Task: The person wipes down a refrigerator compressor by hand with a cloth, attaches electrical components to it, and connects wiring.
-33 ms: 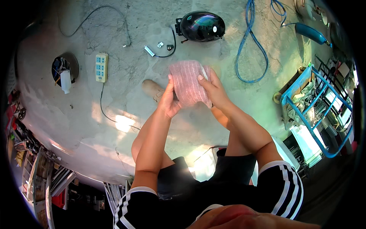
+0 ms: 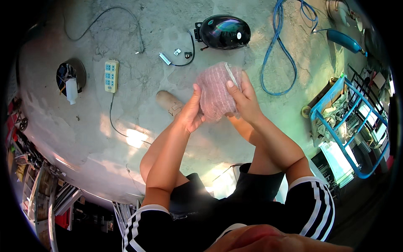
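Observation:
Between my two hands is a pink bubble-wrapped package (image 2: pixel 217 91), roughly square and held up over the floor. My left hand (image 2: pixel 192 110) grips its left side, thumb up along the edge. On the opposite side, my right hand (image 2: pixel 244 95) clasps it with the thumb on top, beside a pale strip (image 2: pixel 231 74) along the wrap. Whatever is inside the wrap cannot be made out. Beyond the package lies a glossy black compressor (image 2: pixel 225 32). Left of that are a small silver cylinder (image 2: pixel 165 59) on a black cable and two small fittings (image 2: pixel 177 52).
A cream power strip (image 2: pixel 111 76) and a round dark container (image 2: pixel 79 74) with a white bottle (image 2: pixel 71 90) are at left. Blue hose (image 2: pixel 262 75) loops at right, near a blue cylinder (image 2: pixel 344 40). A blue-framed cart (image 2: pixel 336 132) stands far right. My shoe (image 2: pixel 168 103) is near my left hand.
The package has shifted slightly right and turned in my hands, its pale strip now slanting near the upper right. Both hands moved with it and keep hold. The surrounding view has shifted slightly.

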The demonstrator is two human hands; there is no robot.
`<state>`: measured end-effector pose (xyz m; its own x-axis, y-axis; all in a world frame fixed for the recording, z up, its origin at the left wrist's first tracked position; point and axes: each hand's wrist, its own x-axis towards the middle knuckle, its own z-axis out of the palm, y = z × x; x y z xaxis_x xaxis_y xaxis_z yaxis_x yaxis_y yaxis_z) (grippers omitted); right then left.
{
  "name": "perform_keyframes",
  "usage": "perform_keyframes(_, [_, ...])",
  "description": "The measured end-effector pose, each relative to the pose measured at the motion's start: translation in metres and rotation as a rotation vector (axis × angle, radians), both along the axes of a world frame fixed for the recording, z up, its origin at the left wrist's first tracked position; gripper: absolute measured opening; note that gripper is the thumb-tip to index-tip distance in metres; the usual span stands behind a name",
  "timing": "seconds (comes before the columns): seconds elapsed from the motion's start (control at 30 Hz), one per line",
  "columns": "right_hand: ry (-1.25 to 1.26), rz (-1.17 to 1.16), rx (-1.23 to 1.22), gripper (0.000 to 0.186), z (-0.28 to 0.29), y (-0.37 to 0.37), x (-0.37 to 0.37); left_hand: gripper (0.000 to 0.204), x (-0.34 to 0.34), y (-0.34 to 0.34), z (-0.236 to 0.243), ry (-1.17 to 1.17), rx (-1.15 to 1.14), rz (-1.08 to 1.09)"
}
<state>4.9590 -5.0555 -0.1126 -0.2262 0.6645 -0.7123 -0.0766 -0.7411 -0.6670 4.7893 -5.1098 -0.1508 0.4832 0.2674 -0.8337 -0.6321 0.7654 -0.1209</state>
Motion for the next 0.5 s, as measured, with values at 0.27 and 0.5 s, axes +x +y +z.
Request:
perform_keyframes(0.27, [-0.085, -0.192, 0.648, 0.04, 0.01, 0.062, 0.05, 0.039, 0.007, 0.047, 0.006, -0.113, 0.698, -0.551])
perform_keyframes(0.5, [-0.015, -0.322, 0.856, 0.021, 0.04, 0.089, 0.057, 0.041, 0.012, 0.099, 0.001, -0.049, 1.299, -0.551])
